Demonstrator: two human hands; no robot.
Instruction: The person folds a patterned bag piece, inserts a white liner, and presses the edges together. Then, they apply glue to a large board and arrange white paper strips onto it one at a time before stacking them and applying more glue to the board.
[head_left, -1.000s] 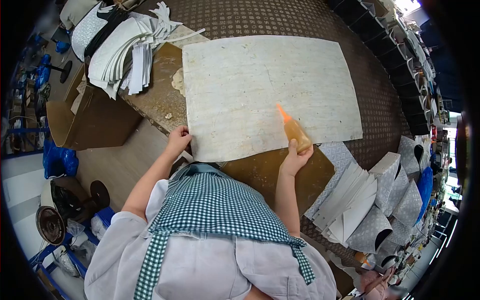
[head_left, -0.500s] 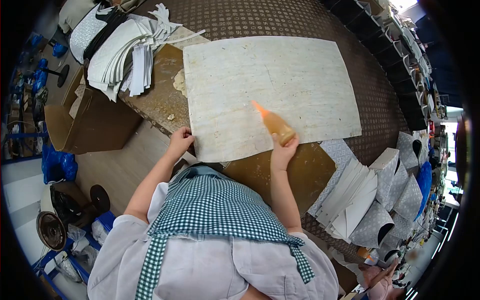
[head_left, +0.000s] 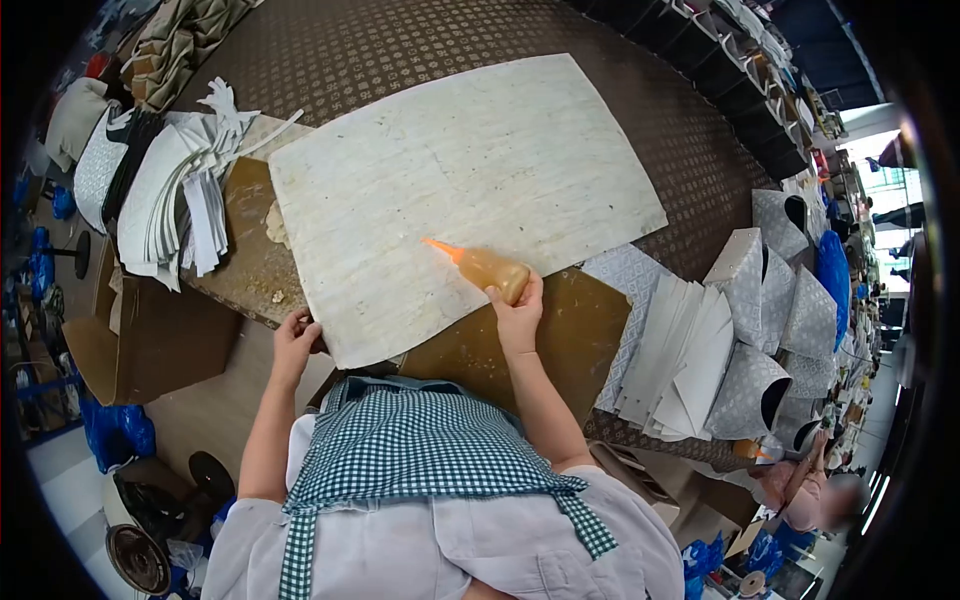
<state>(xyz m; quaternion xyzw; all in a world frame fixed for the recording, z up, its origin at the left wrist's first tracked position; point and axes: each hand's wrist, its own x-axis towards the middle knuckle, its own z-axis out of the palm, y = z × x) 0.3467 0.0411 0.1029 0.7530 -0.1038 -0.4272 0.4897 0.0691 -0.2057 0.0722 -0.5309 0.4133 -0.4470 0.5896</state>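
Note:
My right hand [head_left: 520, 315] is wrapped round the base of a squeeze bottle [head_left: 490, 272] with yellowish-brown contents. Its orange nozzle [head_left: 441, 248] points left over a large off-white sheet [head_left: 460, 170], tilted low; whether the tip touches cannot be told. The sheet lies on the worktable and bears small specks and faint stains. At the sheet's near left edge, my left hand [head_left: 294, 345] is closed, its fingertips bunched together by the border. What these fingers hold, if anything, is hidden.
Stacked white cut pieces [head_left: 165, 205] lie at the table's left, above a cardboard box [head_left: 170, 340]. More flat white pieces [head_left: 665, 355] and patterned grey box shapes [head_left: 745, 390] stand to the right. Dried residue [head_left: 278, 225] marks the brown board [head_left: 540, 340]. Another person [head_left: 800, 490] is at far right.
The view has turned, so the sheet and table appear rotated and shifted left. The bottle has swung to lie flatter, its nozzle now pointing more to the left. My left hand stays by the sheet's edge.

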